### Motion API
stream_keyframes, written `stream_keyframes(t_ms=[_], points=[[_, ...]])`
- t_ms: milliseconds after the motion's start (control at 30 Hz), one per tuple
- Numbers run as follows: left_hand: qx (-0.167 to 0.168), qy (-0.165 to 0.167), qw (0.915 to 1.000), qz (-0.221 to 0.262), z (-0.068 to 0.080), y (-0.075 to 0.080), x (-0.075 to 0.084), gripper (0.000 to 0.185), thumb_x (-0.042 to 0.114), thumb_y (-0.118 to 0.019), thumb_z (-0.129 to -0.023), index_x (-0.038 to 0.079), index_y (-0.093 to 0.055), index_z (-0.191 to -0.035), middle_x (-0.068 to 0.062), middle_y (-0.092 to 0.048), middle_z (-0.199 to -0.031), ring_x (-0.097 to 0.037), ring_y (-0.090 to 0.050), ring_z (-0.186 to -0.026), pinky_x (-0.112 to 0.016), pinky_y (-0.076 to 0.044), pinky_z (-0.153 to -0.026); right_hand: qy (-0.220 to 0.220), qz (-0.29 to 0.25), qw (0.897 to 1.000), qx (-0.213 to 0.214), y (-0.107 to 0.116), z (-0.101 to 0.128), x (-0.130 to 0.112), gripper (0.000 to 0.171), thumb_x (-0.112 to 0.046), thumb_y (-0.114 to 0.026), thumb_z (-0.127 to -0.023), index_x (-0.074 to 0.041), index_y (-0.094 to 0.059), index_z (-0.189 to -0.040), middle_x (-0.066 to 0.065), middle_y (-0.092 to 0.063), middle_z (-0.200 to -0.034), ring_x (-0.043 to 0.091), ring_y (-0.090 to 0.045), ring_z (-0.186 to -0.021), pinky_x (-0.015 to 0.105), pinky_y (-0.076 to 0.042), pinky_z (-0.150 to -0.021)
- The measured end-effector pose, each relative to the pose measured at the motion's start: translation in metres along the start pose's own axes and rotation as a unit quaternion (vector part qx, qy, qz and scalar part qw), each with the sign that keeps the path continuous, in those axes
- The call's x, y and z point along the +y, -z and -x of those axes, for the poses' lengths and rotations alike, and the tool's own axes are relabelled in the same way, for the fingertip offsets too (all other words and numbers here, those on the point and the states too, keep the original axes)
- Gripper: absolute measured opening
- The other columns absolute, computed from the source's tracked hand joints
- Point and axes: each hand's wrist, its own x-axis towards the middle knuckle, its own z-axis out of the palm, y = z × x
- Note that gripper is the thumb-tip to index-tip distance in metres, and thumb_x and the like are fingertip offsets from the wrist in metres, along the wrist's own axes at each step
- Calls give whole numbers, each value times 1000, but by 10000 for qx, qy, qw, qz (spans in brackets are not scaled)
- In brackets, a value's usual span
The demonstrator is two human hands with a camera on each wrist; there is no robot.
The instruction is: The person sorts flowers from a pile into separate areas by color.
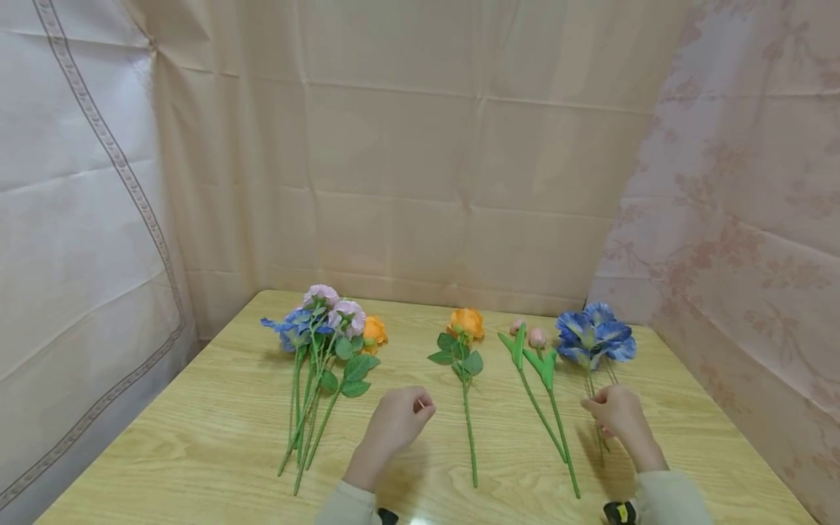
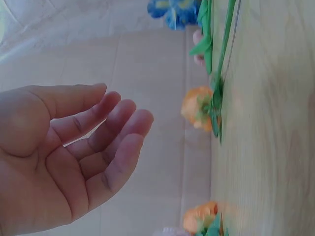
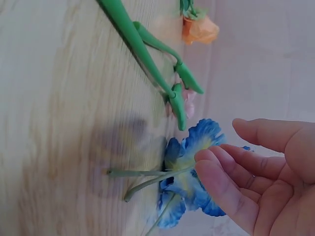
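My right hand [image 1: 617,415] is over the stems of the blue flowers [image 1: 593,335] at the right of the table. In the right wrist view its thumb stands apart from its bent fingers, and the fingertips overlap a stem [image 3: 157,181]. My left hand [image 1: 398,419] hovers between the mixed bunch and a single orange rose [image 1: 467,322], nearest to the rose. The left wrist view shows its fingers loosely bent with nothing in the palm. Two pink tulips [image 1: 537,337] with green leaves lie left of the blue flowers.
At the left lies a bunch with lilac flowers [image 1: 346,318], a blue flower [image 1: 295,328] and another orange rose [image 1: 375,332], its stems toward me. Everything lies on a wood-grain table [image 1: 216,415]. Beige cloth [image 1: 394,168] hangs behind it, and patterned cloth [image 1: 741,219] hangs at the right.
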Motion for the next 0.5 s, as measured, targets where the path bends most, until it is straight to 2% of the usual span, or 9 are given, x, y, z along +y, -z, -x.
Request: stream_keyframes(t_ms=[233,400,500], points=[[659,191,9964,-503,-1,15,-18,8,8,-63,-82,7,-61,-74,1,-56,-64,-9,-48,-53,-23,-39,-47,-82,-22,9999,-145,-3,2,-7,25,-11,-54,-87,-3,-49,-64,5,-50,-54,16,-49,-47,30,-41,-45],[1216,527,9851,-1095,-1,25,-32,11,4,-64,-78,6,-61,-68,-1,-55,-61,-14,-50,-52,-27,-39,-45,18,42,9998,-170,-4,4,-14,21,-13,-56,-86,7,-58,-81,8,-55,-63,18,-53,-52,33,-47,-47],[1474,713,9781,-1286,-1,30,-40,11,2,-66,-77,5,-60,-67,-3,-55,-61,-18,-52,-53,-29,-41,-45,107,7,9998,-169,-5,5,-17,22,-13,-57,-86,8,-58,-84,8,-56,-66,18,-55,-53,33,-48,-48]])
